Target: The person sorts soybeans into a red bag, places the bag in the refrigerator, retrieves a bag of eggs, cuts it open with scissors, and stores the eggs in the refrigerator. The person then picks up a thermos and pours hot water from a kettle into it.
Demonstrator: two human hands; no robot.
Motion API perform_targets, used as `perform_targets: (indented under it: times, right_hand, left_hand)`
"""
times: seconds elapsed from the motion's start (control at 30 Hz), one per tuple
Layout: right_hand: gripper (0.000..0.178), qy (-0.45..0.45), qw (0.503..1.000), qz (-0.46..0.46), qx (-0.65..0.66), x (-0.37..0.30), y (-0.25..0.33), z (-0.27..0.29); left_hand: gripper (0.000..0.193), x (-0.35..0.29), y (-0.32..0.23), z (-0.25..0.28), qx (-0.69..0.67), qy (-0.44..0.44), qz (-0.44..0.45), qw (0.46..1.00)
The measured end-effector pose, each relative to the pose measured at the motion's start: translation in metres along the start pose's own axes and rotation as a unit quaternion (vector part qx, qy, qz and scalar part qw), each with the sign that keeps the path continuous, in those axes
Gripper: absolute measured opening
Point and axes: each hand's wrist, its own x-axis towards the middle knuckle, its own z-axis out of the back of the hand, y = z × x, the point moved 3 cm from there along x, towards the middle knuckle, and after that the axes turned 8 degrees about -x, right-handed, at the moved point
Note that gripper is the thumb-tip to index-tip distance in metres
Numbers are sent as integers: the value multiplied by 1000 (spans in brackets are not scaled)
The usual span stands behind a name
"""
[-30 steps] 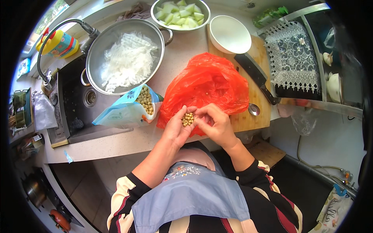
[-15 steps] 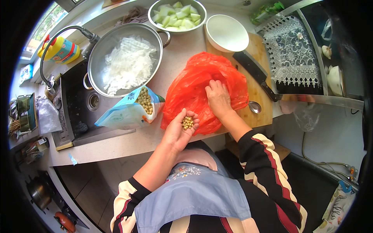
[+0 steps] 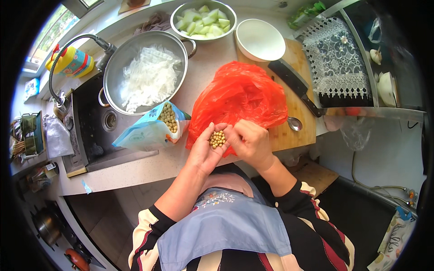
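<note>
My left hand (image 3: 205, 151) is cupped palm up, with a small heap of round yellowish dried beans (image 3: 217, 139) in it. Close against its fingertips is my right hand (image 3: 253, 143), its fingers curled together; whatever they pinch is hidden. Both hands are over the near edge of a crumpled red plastic bag (image 3: 244, 90), whose mouth gapes; its contents cannot be made out. Left of the bag, an open blue and white packet (image 3: 140, 133) leans on the counter, with similar round beans (image 3: 168, 119) showing at its top.
A steel two-handled pot (image 3: 181, 77) with white translucent strips stands by the sink (image 3: 108, 119). Behind are a bowl (image 3: 174, 22) of pale green chunks and a white bowl (image 3: 261, 39). A cleaver (image 3: 291, 80) and a spoon (image 3: 294, 123) lie on the wooden board (image 3: 304, 108).
My right hand has come out of the red bag, moving toward me and left to meet my left hand. The left hand still cups the beans.
</note>
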Motion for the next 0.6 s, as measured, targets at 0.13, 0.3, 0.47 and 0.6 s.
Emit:
perform_targets:
  times: [0.13,0.3,0.47,0.6]
  right_hand:
    - [19,-140,938,-161,273,-5,-4,-5]
    - [41,-61,609,-253,750,1,28,-25]
    - [42,7,445,-262,857,20,63,-28]
    - [42,40,370,-220,902,28,77,-22]
  left_hand:
    - [35,-13,-3,-15,-18,45,10,999]
    - [40,-57,-12,-71,89,134,-177,971]
    - [53,-84,-15,-106,268,208,-418,843]
    - [71,-96,-15,-114,262,253,-435,824]
